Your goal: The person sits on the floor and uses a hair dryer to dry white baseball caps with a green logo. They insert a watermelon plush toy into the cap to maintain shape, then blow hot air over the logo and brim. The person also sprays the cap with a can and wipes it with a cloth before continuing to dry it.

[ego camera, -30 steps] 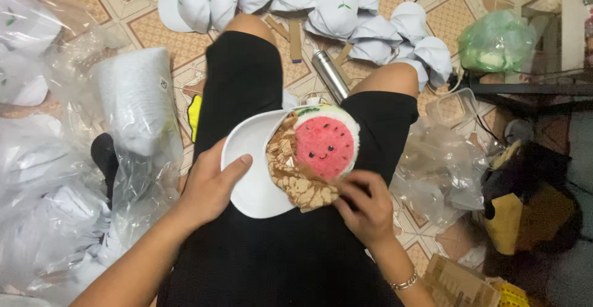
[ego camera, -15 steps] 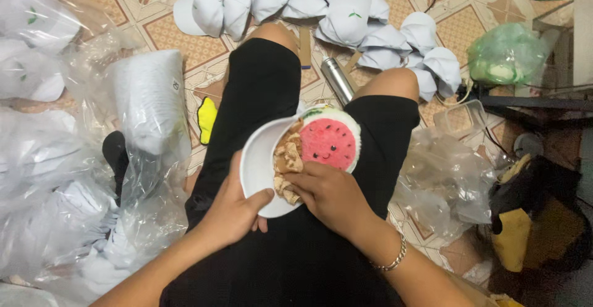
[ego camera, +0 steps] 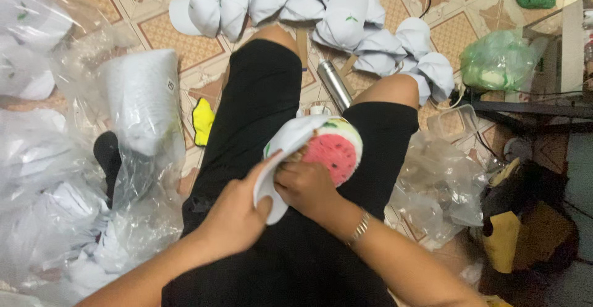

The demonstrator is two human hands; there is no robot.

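Gripping a white cap (ego camera: 285, 152), left hand (ego camera: 238, 214) and right hand (ego camera: 306, 186) stay clamped beside its watermelon pad (ego camera: 333, 152).

A person's black-clad lap (ego camera: 278, 264) is the landmark. On it, both hands and a white cap (ego camera: 290, 143) with a watermelon-patterned round (ego camera: 332, 154) fill the middle. Left of the lap, clear plastic bags of white caps (ego camera: 68, 177) crowd close, blocking that side. Beyond the knees, a row of white caps (ego camera: 346, 23) and a metal flask (ego camera: 335, 84) lie. Right of the lap, crumpled plastic (ego camera: 438, 183) intrudes. Bare lap stays open nearest the body.
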